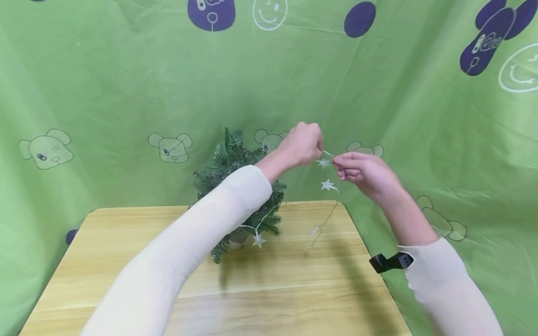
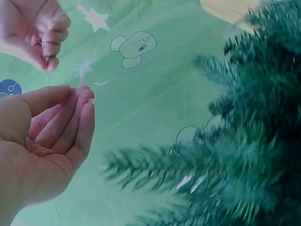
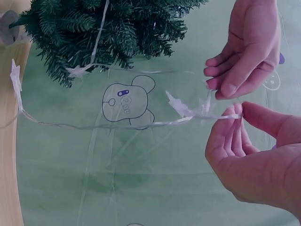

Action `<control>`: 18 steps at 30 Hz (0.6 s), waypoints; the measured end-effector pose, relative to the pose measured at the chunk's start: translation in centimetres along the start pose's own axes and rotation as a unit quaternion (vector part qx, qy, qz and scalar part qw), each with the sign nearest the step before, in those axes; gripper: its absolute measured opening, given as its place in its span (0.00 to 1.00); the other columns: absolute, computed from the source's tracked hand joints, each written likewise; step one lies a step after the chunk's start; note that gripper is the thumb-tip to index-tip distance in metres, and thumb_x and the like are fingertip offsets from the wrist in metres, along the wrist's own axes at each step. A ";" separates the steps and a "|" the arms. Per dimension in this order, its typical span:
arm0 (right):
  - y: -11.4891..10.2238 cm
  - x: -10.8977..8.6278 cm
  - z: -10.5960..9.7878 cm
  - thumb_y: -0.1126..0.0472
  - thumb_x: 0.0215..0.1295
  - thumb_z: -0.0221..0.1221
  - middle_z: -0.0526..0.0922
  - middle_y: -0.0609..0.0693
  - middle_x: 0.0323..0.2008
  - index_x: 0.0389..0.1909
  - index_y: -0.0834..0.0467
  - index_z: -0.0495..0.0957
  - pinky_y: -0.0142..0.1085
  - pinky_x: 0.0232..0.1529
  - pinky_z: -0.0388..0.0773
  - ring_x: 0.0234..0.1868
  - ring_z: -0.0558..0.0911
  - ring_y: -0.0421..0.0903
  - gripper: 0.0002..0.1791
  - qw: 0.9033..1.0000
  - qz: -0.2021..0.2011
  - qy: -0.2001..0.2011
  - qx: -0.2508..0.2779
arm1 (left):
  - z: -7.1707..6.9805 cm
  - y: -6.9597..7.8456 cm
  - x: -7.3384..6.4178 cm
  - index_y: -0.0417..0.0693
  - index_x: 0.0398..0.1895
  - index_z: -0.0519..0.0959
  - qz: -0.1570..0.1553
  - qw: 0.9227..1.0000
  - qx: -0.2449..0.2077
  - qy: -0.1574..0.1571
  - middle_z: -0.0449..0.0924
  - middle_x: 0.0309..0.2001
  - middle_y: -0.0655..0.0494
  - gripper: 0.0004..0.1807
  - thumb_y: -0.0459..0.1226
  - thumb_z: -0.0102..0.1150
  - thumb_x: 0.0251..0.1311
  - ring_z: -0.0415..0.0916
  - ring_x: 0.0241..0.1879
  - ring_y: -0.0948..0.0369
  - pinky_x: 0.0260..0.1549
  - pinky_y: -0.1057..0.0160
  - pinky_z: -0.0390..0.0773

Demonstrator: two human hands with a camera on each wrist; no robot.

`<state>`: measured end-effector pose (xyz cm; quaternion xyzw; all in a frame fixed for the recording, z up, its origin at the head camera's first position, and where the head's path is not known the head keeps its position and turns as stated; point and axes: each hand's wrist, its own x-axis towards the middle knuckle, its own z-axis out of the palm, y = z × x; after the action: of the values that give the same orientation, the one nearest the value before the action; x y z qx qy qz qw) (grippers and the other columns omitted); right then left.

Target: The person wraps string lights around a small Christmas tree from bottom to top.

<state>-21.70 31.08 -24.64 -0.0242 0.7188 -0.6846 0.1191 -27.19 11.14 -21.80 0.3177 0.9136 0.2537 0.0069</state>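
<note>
Green printed cloth [image 1: 126,93] hangs behind the wooden surface [image 1: 290,289]. Leftmost, I see the tree [image 1: 210,179] standing on it, 1 star [image 1: 258,241] of the cord [image 1: 329,154] hanging at its lower right. Next, my left hand [image 1: 301,144] pinches the cord, right of the tree; 2 stars [image 1: 327,185] dangle between the hands. Farthest right, my right hand [image 1: 367,172] pinches it too, near the left but apart, raised before the cloth.

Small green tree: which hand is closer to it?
Left. In the head view, the left hand is just right of the tree; the right hand is farther right.
</note>
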 end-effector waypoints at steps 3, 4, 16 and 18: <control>0.4 -0.2 -0.5 0.63 0.72 0.60 0.84 0.48 0.37 0.45 0.59 0.83 0.30 0.45 0.82 0.37 0.81 0.41 0.06 1.000 0.000 -0.015 -0.023 | -0.6 -0.1 0.0 0.46 0.34 0.88 0.014 1.000 0.018 0.000 0.86 0.28 0.57 0.09 0.29 0.58 0.65 0.73 0.20 0.66 0.19 0.74 0.74; 0.6 -0.3 -0.7 0.64 0.72 0.60 0.84 0.48 0.37 0.45 0.59 0.83 0.30 0.45 0.82 0.37 0.81 0.41 0.06 0.999 0.001 -0.020 -0.029 | -0.7 -0.1 0.0 0.46 0.34 0.88 0.016 1.000 0.024 0.001 0.87 0.30 0.56 0.09 0.29 0.58 0.65 0.74 0.21 0.66 0.20 0.73 0.75; 0.8 -0.9 -1.9 0.67 0.72 0.59 0.84 0.48 0.40 0.48 0.61 0.82 0.33 0.46 0.82 0.40 0.82 0.42 0.09 0.991 -0.014 -0.095 -0.098 | -2.4 -1.3 0.1 0.47 0.36 0.89 0.000 0.999 0.048 0.006 0.88 0.34 0.56 0.04 0.34 0.65 0.64 0.79 0.29 0.62 0.25 0.71 0.80; 0.7 -0.9 -1.9 0.67 0.72 0.58 0.84 0.47 0.40 0.48 0.60 0.82 0.34 0.48 0.81 0.40 0.81 0.42 0.09 0.989 -0.013 -0.099 -0.107 | -2.4 -1.4 0.1 0.47 0.35 0.88 -0.002 0.999 0.046 0.003 0.88 0.33 0.56 0.04 0.35 0.66 0.63 0.79 0.28 0.62 0.24 0.71 0.79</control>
<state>-21.16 33.15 -25.15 -0.1145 0.7722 -0.5992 0.1776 -28.48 9.16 -20.35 0.3154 0.9248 0.2125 -0.0099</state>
